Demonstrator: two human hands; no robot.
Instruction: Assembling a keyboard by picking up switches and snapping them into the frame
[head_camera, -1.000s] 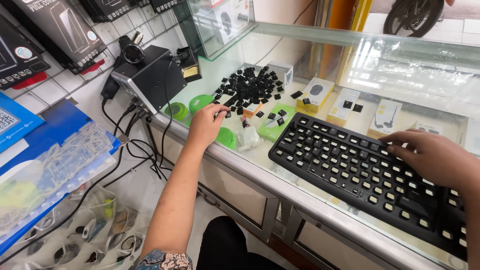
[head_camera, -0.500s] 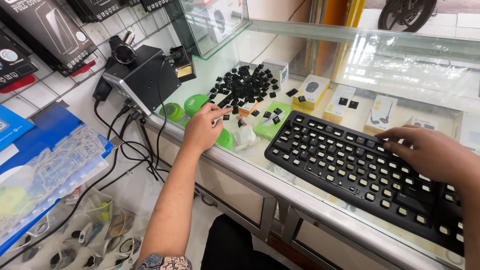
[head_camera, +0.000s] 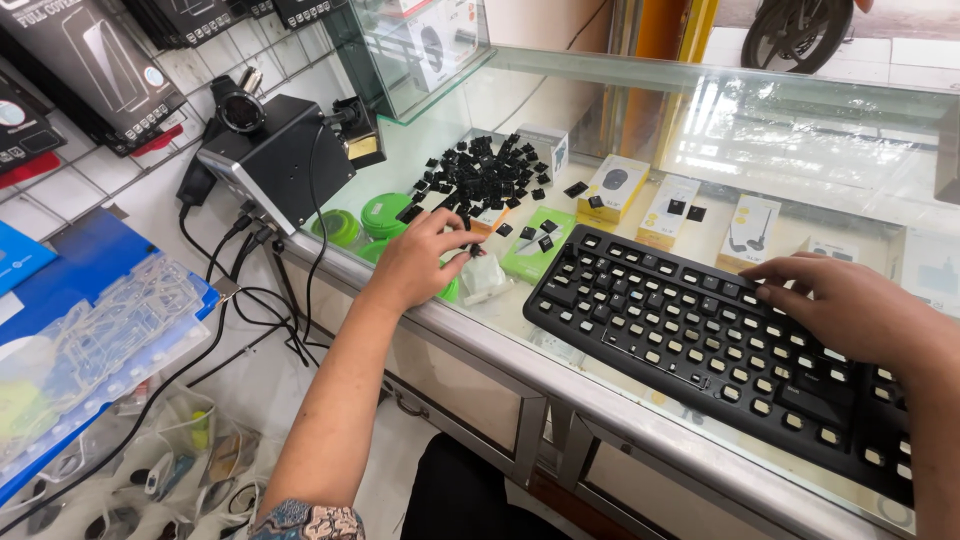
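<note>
Risk, as I judged it: loose keycaps (head_camera: 485, 172) were heaped on the glass counter (head_camera: 620, 400) just beyond the black keyboard (head_camera: 720, 340), so a careless sweep could have scattered them off the edge. Left hand (head_camera: 425, 262) sat beside the keyboard's near-left corner, fingers pinched together on one black keycap (head_camera: 473, 250) (small, partly hidden). Right hand (head_camera: 850, 310) lay flat on the keyboard, fingers spread, gripping nothing.
</note>
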